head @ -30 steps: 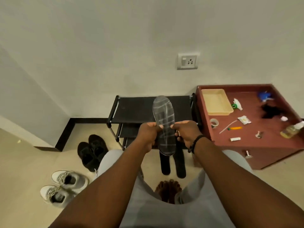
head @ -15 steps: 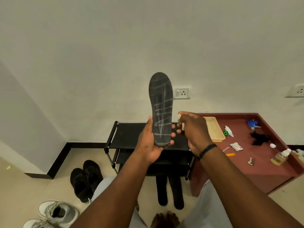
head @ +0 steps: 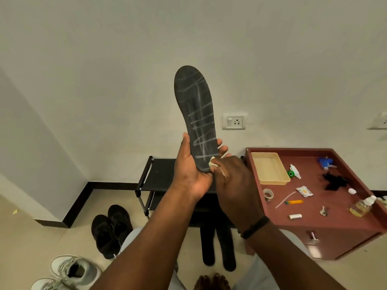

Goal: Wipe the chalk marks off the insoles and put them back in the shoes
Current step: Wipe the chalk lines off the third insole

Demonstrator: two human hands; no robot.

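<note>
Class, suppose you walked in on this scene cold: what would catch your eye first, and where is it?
First, the dark insole held upright mid-frame against the pale wall, crossed with white chalk marks. The left hand grips its lower end while the right hand presses a small pale cloth to its lower edge. Next, the red-brown table at right, strewn with small items.

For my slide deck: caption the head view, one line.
Left hand holds a chalk-marked insole upright; right hand wipes its heel with a cloth.
</note>
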